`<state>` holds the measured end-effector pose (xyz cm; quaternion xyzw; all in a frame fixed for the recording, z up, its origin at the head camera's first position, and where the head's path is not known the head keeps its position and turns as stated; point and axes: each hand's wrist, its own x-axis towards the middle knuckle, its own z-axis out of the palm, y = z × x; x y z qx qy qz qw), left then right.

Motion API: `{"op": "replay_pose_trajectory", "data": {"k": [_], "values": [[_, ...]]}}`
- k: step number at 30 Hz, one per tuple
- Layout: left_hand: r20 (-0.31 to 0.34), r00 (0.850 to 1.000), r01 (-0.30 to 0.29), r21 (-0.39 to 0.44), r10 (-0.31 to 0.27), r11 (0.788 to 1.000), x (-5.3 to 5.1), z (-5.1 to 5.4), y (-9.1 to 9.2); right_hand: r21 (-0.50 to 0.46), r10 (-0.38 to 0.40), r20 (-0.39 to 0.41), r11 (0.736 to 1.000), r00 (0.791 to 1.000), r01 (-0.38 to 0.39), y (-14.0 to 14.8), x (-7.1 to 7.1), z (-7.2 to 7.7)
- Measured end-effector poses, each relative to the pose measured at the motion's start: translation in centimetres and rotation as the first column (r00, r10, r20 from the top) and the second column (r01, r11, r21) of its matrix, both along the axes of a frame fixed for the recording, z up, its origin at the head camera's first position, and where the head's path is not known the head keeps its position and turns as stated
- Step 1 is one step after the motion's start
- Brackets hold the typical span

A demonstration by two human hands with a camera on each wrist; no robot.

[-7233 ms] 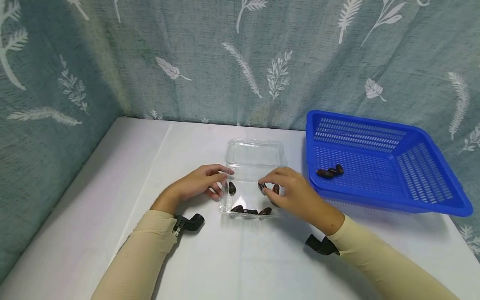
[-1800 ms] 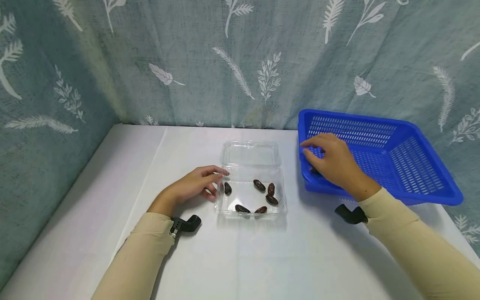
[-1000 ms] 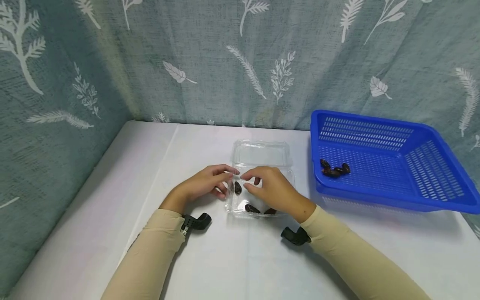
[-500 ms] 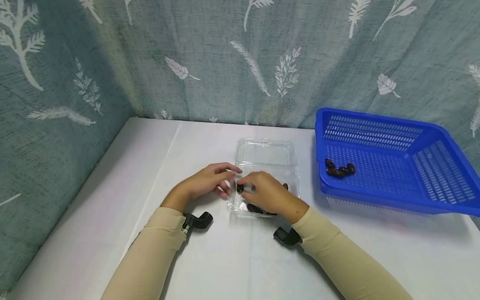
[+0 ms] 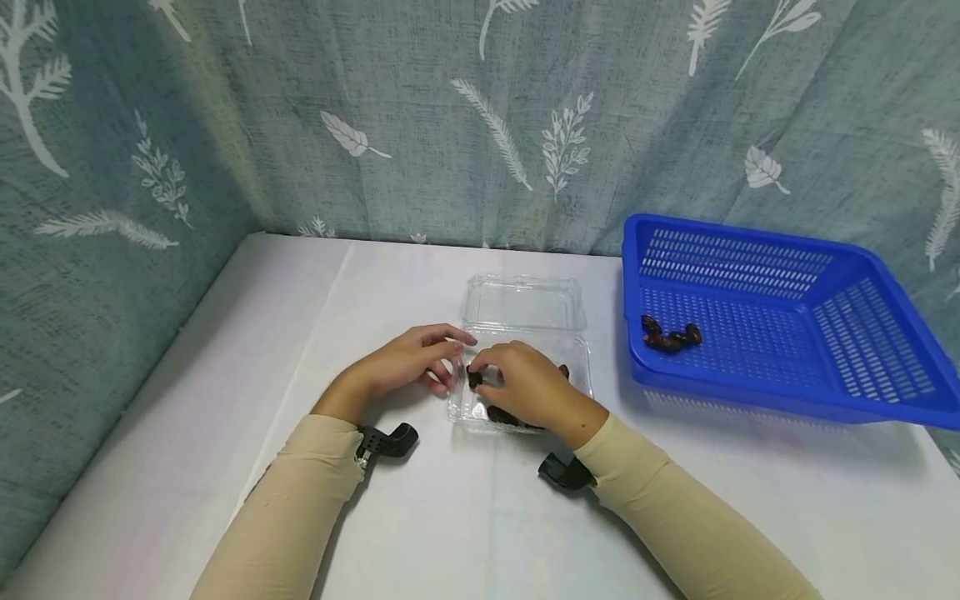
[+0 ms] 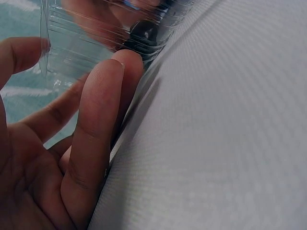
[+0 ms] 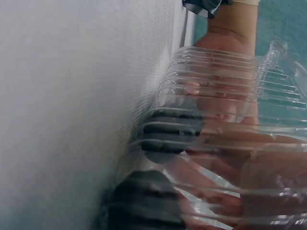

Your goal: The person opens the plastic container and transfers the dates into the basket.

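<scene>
A clear plastic clamshell box [image 5: 525, 342] lies with its lid folded back, several dark brown dates inside. My right hand [image 5: 528, 383] reaches in and pinches a date [image 5: 474, 379] between thumb and fingertips at the left wall. Other dates show below it [image 5: 501, 415] and at the right [image 5: 564, 371], partly covered by that hand. My left hand [image 5: 405, 367] rests at the box's left side with relaxed fingers, fingertips at the wall. In the left wrist view, the dark date [image 6: 144, 32] shows through ridged plastic. The right wrist view looks through the wall at two dark, blurred dates [image 7: 170, 132].
A blue slotted basket [image 5: 742, 308] stands at the right, with several dates [image 5: 667, 337] grouped in its left part. The table has a white cloth [image 5: 450, 517]. A patterned grey-green curtain [image 5: 420, 125] hangs behind and at the left.
My right hand has moved left from the basket to the box and closed on the date at its left side. Compared with 7.2 s ago, the basket shows another date. My left hand keeps its place.
</scene>
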<state>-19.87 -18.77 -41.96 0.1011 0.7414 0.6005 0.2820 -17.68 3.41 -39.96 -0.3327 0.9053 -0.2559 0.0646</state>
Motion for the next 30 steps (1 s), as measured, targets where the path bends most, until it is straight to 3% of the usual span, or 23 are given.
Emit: {"op": "replay_pose_trajectory", "data": {"k": [20,30], "values": [[0.003,1.0,-0.006,-0.007,0.006,1.0,0.09,-0.09,0.04,-0.045,0.001,0.012,0.999,1.0,0.0,0.01,-0.01,-0.39],[-0.006,1.0,0.0,-0.023,0.0,1.0,0.08,-0.1,0.07,0.006,0.027,0.021,1.0,0.999,-0.027,-0.04,-0.1,-0.35]]}}
